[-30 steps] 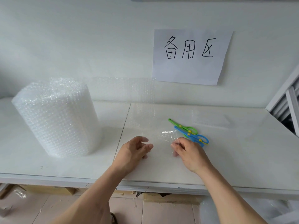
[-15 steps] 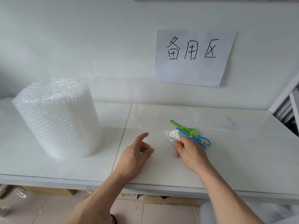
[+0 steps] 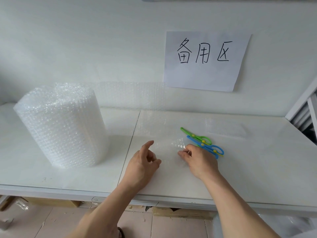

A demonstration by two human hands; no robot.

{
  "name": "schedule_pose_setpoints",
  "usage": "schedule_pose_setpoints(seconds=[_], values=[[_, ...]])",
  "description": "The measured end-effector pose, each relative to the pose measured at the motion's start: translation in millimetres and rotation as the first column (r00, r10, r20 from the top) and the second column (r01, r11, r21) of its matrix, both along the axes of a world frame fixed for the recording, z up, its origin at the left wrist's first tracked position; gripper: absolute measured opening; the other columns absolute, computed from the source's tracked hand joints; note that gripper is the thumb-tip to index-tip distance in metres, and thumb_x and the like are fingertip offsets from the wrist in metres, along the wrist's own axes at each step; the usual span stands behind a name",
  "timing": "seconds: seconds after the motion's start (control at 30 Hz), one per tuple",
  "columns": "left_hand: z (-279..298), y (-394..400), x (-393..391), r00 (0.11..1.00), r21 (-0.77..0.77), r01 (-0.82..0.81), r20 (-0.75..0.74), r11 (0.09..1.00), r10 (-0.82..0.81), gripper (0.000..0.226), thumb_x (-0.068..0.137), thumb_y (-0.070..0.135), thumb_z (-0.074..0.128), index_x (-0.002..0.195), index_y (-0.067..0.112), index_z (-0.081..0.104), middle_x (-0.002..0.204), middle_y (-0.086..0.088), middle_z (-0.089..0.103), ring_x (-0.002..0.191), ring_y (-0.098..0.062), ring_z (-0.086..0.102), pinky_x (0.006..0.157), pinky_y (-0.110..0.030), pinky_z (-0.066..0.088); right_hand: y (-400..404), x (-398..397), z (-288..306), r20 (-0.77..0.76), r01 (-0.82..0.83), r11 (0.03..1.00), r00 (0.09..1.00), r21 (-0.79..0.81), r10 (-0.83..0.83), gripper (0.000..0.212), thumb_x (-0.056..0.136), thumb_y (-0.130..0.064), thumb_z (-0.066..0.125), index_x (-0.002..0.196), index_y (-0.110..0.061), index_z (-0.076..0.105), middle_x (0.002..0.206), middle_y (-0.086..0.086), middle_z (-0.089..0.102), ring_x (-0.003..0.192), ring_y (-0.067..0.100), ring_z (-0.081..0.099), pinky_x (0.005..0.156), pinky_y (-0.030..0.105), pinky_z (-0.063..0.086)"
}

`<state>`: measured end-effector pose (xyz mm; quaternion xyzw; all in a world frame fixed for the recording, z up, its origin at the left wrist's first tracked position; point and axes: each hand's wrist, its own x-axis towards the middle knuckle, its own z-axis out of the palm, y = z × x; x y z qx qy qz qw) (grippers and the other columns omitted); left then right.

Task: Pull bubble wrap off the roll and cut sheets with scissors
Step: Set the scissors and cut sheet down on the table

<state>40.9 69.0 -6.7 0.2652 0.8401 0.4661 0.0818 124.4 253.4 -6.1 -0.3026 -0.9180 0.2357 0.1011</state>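
Note:
A fat roll of bubble wrap (image 3: 60, 124) stands upright on the left of the white table (image 3: 257, 169). A loose length of the wrap (image 3: 130, 97) runs from the roll along the wall to the right. My right hand (image 3: 199, 160) pinches a small crumpled piece of bubble wrap (image 3: 178, 143) just left of two plastic scissors, one green (image 3: 195, 136) and one blue (image 3: 207, 147). My left hand (image 3: 142, 162) hovers a little to the left with its index finger raised and holds nothing.
A flat cut sheet of bubble wrap (image 3: 224, 127) lies behind the scissors. A paper sign (image 3: 204, 60) with handwritten characters hangs on the wall. A white frame (image 3: 305, 110) stands at the right edge. Cardboard (image 3: 180, 212) lies on the floor under the table.
My left hand has let go and opened, its index finger lifting. My right hand has raised the small crumpled piece slightly toward the scissors.

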Motion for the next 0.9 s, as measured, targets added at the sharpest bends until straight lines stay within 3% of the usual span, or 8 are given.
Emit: schedule_pose_setpoints(seconds=[0.13, 0.27, 0.33, 0.43, 0.6, 0.73, 0.83, 0.9], values=[[-0.7, 2.2, -0.5, 0.998, -0.070, -0.054, -0.050, 0.996, 0.050, 0.055, 0.091, 0.031, 0.061, 0.142, 0.028, 0.040, 0.089, 0.014, 0.058, 0.102, -0.010, 0.048, 0.082, -0.022, 0.035, -1.7, -3.9, 1.6, 0.006, -0.013, 0.999, 1.000, 0.031, 0.013, 0.029, 0.092, -0.053, 0.052, 0.092, -0.026, 0.062, 0.074, -0.009, 0.059, 0.078, 0.016, 0.058, 0.061, 0.028, 0.039], [-5.2, 6.2, -3.5, 0.990, -0.180, -0.073, -0.130, 0.981, 0.050, 0.039, 0.091, 0.029, 0.059, 0.130, 0.027, 0.055, 0.083, 0.014, 0.056, 0.108, -0.013, 0.045, 0.086, -0.023, 0.037, -2.8, -6.2, 1.2, 0.018, 0.010, 0.998, 1.000, 0.069, -0.011, 0.033, 0.091, -0.056, 0.053, 0.085, -0.024, 0.055, 0.073, -0.007, 0.059, 0.075, 0.018, 0.058, 0.059, 0.030, 0.037], [-9.9, 6.5, -5.7, 0.981, -0.257, -0.069, -0.191, 0.964, 0.020, 0.031, 0.091, 0.029, 0.059, 0.123, 0.030, 0.062, 0.096, 0.009, 0.055, 0.114, -0.020, 0.044, 0.094, -0.025, 0.037, -4.1, -5.9, -1.4, 0.009, 0.034, 0.996, 0.999, 0.082, -0.035, 0.036, 0.090, -0.058, 0.054, 0.084, -0.023, 0.052, 0.074, -0.006, 0.060, 0.076, 0.019, 0.060, 0.060, 0.030, 0.039], [-17.6, 5.4, -9.7, 0.942, -0.292, -0.059, -0.332, 0.955, -0.043, 0.029, 0.092, 0.027, 0.061, 0.120, 0.032, 0.066, 0.133, 0.000, 0.049, 0.131, -0.027, 0.035, 0.107, -0.038, 0.034, -5.0, -7.1, -5.2, -0.035, 0.094, 0.994, 0.995, 0.055, -0.092, 0.038, 0.088, -0.059, 0.056, 0.091, -0.022, 0.055, 0.081, -0.004, 0.066, 0.084, 0.020, 0.064, 0.065, 0.031, 0.043], [-16.6, 2.5, -8.8, 0.915, -0.521, -0.003, -0.346, 0.854, -0.207, 0.041, 0.104, 0.037, 0.029, 0.144, 0.040, 0.039, 0.157, 0.020, 0.026, 0.149, -0.016, 0.008, 0.117, -0.031, 0.008, -7.9, -7.0, -10.7, -0.042, 0.134, 0.971, 0.991, 0.196, -0.129, 0.048, 0.092, -0.054, 0.053, 0.125, -0.020, 0.052, 0.112, 0.003, 0.064, 0.103, 0.024, 0.063, 0.071, 0.032, 0.047], [-12.4, 0.5, -8.0, 0.910, -0.605, 0.017, -0.321, 0.796, -0.263, 0.046, 0.105, 0.039, 0.021, 0.151, 0.035, 0.026, 0.161, 0.016, 0.016, 0.150, -0.017, 0.006, 0.119, -0.034, 0.006, -10.3, -2.7, -21.0, -0.216, 0.119, 0.909, 0.976, 0.398, -0.033, 0.033, 0.089, -0.034, 0.066, 0.113, -0.011, 0.064, 0.103, 0.012, 0.063, 0.089, 0.035, 0.063, 0.061, 0.035, 0.048], [-8.0, 1.5, -14.2, 0.928, -0.587, 0.070, -0.258, 0.806, -0.269, 0.044, 0.104, 0.040, 0.026, 0.148, 0.035, 0.034, 0.159, 0.017, 0.021, 0.148, -0.015, 0.011, 0.118, -0.033, 0.008, -11.9, -2.3, -16.1, -0.301, 0.035, 0.849, 0.942, 0.527, 0.149, 0.030, 0.093, -0.032, 0.052, 0.107, -0.012, 0.070, 0.113, 0.008, 0.068, 0.101, 0.033, 0.064, 0.083, 0.039, 0.052], [-5.6, 5.2, -17.3, 0.940, -0.543, 0.059, -0.253, 0.838, -0.230, 0.041, 0.103, 0.044, 0.029, 0.140, 0.036, 0.044, 0.153, 0.019, 0.032, 0.143, -0.011, 0.020, 0.115, -0.032, 0.014, -19.2, -3.9, -9.9, -0.127, -0.199, 0.832, 0.944, 0.518, 0.305, 0.051, 0.096, -0.042, 0.033, 0.125, -0.015, 0.065, 0.138, 0.005, 0.058, 0.129, 0.028, 0.052, 0.102, 0.040, 0.044]])
